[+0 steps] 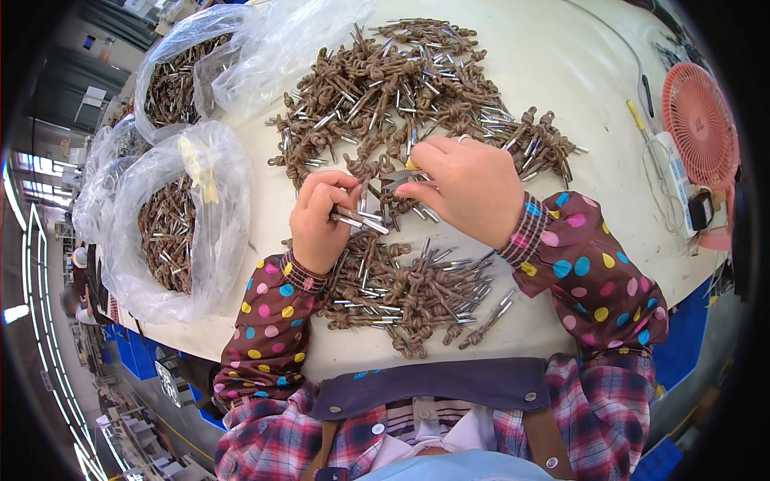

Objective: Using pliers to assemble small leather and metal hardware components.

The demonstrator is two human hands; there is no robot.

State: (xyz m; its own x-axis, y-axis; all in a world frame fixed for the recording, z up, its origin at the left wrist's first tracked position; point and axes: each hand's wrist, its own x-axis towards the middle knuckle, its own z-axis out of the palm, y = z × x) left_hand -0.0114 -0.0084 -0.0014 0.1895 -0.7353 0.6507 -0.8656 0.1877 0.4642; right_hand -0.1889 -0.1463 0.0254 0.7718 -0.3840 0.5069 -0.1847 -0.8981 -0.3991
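Left hand closed, fingers curled round a few brown cord pieces, metal tips poking out toward the right; right hand just beside it, thumb and forefinger pinching a small metal tool, blade-like, yellow bit showing at the fingers; can't tell if the blade touches cord. Both hands sit over the pale table, between two heaps; far heap is the bigger one, knotted brown cords with silvery tips; near heap lies between the forearms, same stuff, one loose cord at its right edge. Off to the left, open clear plastic bags, nearest one part-filled with similar cords; right side of table: pink fan, white power strip just beside it.
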